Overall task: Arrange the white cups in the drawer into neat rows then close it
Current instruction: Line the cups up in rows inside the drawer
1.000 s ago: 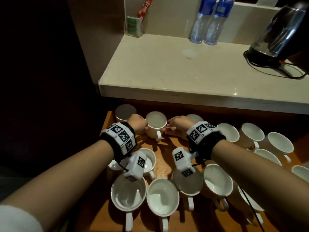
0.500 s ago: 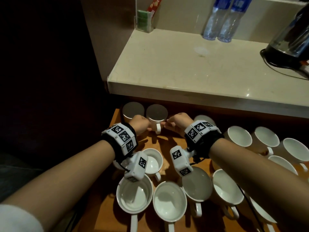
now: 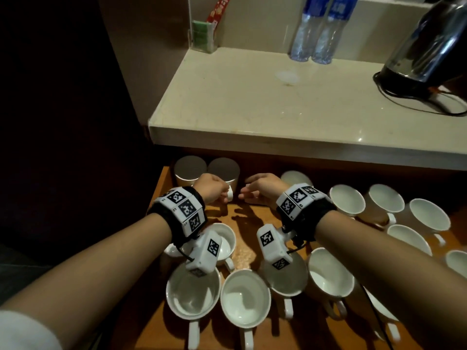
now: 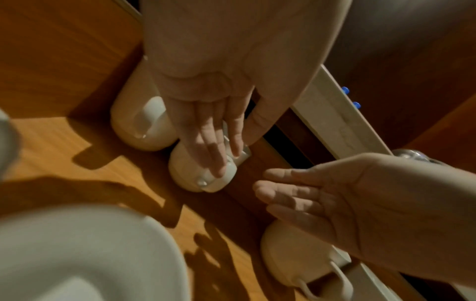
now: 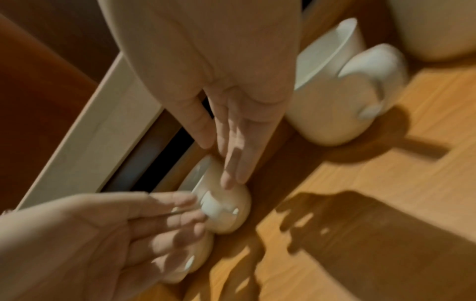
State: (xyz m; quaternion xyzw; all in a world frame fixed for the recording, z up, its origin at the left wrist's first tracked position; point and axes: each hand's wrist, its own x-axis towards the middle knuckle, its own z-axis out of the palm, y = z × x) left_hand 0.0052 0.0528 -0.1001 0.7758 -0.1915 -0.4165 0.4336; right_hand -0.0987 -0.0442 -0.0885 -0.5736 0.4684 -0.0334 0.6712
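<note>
Glazed white ceramic cups with small loop handles fill the open orange-brown wooden drawer (image 3: 247, 218) under the pale stone counter (image 3: 278, 104); judged from their look, they are stiff, smooth and likely slippery, light enough to slide with fingertips, and apt to chip if knocked together, so the body wall or the handle is the sensible place to take hold. The second white cup in the back row (image 3: 225, 170), (image 4: 203, 173) stands just beside the back-left corner cup (image 3: 190, 168), the two walls close or touching, its handle turned toward the person. The left hand (image 3: 211, 189) reaches in with the wrist bent down; in the left wrist view its fingers (image 4: 206, 142) lie fairly straight along that cup's wall and handle, pressing rather than curling round it. The right hand (image 3: 260, 189) hangs just to the right of the cup, palm turned leftward, fingers straight and relaxed, holding nothing; whether its fingertips (image 5: 229, 179) touch the cup I cannot tell, since the right wrist view is blurred. More cups sit unevenly toward the front and right, so most of the arranging seems left.
</note>
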